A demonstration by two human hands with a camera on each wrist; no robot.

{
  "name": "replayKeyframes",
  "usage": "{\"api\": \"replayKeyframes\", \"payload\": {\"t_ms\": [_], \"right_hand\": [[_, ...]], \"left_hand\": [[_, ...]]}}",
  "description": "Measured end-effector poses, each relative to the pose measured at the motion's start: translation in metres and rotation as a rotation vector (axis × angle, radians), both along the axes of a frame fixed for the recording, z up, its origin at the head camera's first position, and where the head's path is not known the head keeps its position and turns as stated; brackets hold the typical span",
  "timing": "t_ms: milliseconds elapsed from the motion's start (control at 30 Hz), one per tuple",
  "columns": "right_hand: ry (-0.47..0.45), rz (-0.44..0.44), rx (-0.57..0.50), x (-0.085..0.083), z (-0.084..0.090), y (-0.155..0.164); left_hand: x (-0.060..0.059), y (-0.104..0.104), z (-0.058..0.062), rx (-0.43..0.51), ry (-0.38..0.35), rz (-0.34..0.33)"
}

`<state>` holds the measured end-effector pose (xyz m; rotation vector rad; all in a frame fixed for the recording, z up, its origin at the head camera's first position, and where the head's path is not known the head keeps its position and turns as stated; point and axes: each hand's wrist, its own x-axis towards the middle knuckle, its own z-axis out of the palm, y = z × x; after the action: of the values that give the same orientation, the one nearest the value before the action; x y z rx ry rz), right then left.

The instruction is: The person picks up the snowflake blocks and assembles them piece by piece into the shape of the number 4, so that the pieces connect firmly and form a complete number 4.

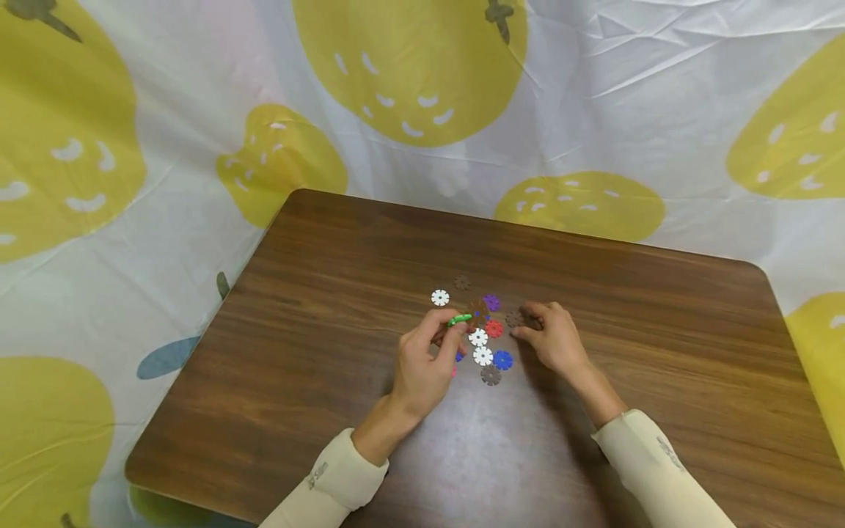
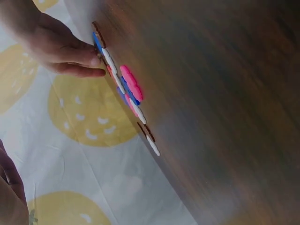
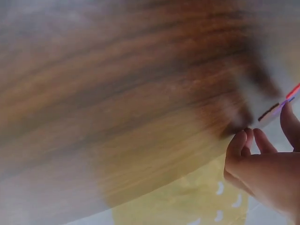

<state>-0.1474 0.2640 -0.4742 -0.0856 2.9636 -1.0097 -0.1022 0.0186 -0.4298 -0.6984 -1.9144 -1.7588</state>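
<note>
My left hand (image 1: 425, 363) pinches a green notched disc (image 1: 460, 320), seen nearly edge-on, above several flat discs on the table. My right hand (image 1: 556, 337) is low at the right of the discs, thumb and fingers apart around the near side of a brown disc (image 1: 514, 319); whether they touch it is unclear. Between the hands lie a red disc (image 1: 494, 328), a purple disc (image 1: 491, 302), two white discs (image 1: 483, 356) and a blue disc (image 1: 503, 360). A pink disc (image 2: 131, 83) shows in the left wrist view, mostly hidden by my left hand in the head view.
A brown wooden table (image 1: 317, 293) with rounded corners carries the discs. Another white disc (image 1: 440, 298) and a dark brown disc (image 1: 462, 283) lie toward the back; a grey-brown disc (image 1: 491, 375) lies nearest the front. A cloth (image 1: 422, 161) with yellow fruit print hangs behind the table.
</note>
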Motion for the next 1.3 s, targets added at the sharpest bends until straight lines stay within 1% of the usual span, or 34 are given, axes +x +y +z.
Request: {"api": "replayKeyframes", "payload": {"t_ms": [167,267,367,467,600,767,867,967,1133,1300], "right_hand": [[0.036,-0.005,0.018,-0.002,-0.001,-0.001],[0.05,-0.006,0.018,-0.003,0.0,0.0],[0.036,-0.017,0.009,-0.003,0.002,0.0],[0.004,-0.042,0.0,-0.002,0.003,-0.001],[-0.031,-0.07,-0.004,-0.001,0.003,0.0],[-0.01,-0.085,-0.056,0.003,0.009,0.001],[0.04,-0.075,-0.1,0.007,0.018,-0.002],[0.095,-0.072,-0.149,0.015,0.03,-0.008],[0.227,-0.091,-0.229,0.027,0.059,-0.019],[0.37,-0.06,-0.335,0.037,0.089,-0.028]], "left_hand": [[0.0,0.002,0.001,0.009,-0.011,0.0],[-0.001,0.002,0.002,0.013,0.0,0.002],[-0.002,0.003,0.002,0.009,0.014,0.002],[-0.002,0.004,0.001,0.004,0.026,-0.002],[-0.003,0.004,0.0,-0.003,0.023,-0.001],[-0.003,0.004,0.0,-0.014,0.009,0.006],[-0.003,0.004,-0.001,-0.021,-0.001,0.011],[-0.002,0.003,-0.003,-0.034,-0.006,0.014],[-0.002,0.003,-0.003,-0.037,-0.006,0.01],[-0.004,0.002,-0.001,-0.033,0.007,0.016]]}}
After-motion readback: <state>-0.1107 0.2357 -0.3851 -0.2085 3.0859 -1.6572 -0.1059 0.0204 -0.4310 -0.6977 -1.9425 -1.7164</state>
